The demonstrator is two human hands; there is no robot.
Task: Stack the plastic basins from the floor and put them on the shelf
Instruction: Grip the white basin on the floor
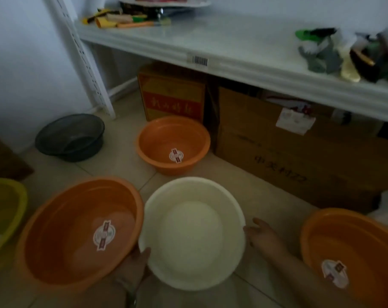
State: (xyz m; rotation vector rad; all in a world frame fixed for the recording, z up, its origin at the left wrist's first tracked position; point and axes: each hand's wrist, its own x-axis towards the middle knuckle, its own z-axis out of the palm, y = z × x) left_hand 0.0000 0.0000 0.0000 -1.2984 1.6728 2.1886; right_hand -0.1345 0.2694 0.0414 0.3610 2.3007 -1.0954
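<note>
Both hands are at the round white plastic basin (193, 233), which sits on the tiled floor (113, 165) in front of the person. The left hand (136, 266) meets the basin's near-left rim, thumb lying over the lip; whether its other fingers curl beneath is hidden, so I cannot tell if that grip is truly pinching the rim or only resting on it. The right hand (260, 233) is at the right rim with fingers spread and loosely curved, touching or just short of the edge; blur leaves that unclear.

The relation that matters: the large orange plastic basin with a sticker in its bottom (80, 232) lies immediately left of the white one, their rims touching or nearly so, on the left hand's side. It looks wider than the white basin, so the white one would likely nest inside it with a short lift and shift leftward.

Other basins are scattered apart on the floor: a smaller orange basin (173, 144) farther ahead near the cardboard boxes (277, 152), a dark grey basin (70, 137) by the wall at far left, a yellow-green basin (4, 210) at the left edge, and another orange basin (353, 252) to the right of the right forearm.

The white shelf (233, 41) runs above the boxes, its middle stretch bare between clutter at both ends. No basins are stacked yet, so the task seems barely started.
</note>
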